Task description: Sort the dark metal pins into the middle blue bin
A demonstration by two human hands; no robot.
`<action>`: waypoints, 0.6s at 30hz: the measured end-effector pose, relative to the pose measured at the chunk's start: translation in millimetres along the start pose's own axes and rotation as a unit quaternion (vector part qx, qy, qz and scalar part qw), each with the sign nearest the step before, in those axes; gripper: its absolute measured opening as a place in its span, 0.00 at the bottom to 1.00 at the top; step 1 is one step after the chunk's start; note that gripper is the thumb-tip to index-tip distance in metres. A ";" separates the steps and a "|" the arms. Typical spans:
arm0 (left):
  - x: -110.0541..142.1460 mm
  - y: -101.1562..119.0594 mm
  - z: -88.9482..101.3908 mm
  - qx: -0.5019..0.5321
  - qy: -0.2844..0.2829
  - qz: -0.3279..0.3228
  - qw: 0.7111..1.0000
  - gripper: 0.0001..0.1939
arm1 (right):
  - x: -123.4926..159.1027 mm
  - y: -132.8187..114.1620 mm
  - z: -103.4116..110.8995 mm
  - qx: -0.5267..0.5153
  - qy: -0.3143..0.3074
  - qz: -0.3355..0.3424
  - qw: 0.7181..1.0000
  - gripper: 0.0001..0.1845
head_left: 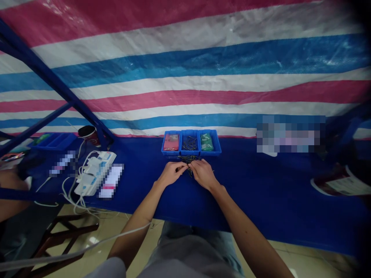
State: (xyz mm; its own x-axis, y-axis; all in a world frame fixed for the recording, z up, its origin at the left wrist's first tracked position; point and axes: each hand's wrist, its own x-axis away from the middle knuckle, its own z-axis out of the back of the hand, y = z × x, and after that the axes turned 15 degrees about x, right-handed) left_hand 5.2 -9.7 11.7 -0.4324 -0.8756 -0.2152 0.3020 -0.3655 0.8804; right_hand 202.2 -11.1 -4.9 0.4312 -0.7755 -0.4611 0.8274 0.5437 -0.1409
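In the head view, we note the left hand [171, 173] and right hand [203, 174] meeting at the centre of the frame, fingertips curled inward; whether they are clamped on a piece we cannot tell, as the contact is too small. The loose dark pieces [188, 157], slender and screw-like, lie on the blue table [136, 181] at frame centre, just above and between the hands; we judge the heap sits there for short reach. Above it stand three joined blue bins, probably side by side to keep kinds apart: the left bin [171, 153] holds something red with pale pieces on it, the middle bin [189, 153] scattered dark pieces, the right bin [218, 147] something green with whitish pieces. A power strip [100, 173] lies at left of frame.
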 end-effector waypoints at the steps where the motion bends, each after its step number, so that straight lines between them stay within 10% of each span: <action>1: 0.0 -0.2 0.2 0.001 0.001 0.003 1.000 0.17 | 0.5 0.3 -0.4 0.002 0.002 -0.009 1.000 0.22; 18: -1.4 2.0 1.4 0.010 0.003 0.022 1.000 0.16 | 4.8 9.2 -1.0 -0.081 0.045 0.016 0.996 0.12</action>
State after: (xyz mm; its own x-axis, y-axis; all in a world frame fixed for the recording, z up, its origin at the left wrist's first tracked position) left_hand 5.2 -8.7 14.3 -0.4130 -0.8930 -0.1787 0.3035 -0.3200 0.8975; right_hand 211.5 -9.5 -9.3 0.4167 -0.7289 -0.5432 0.7414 0.6183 -0.2610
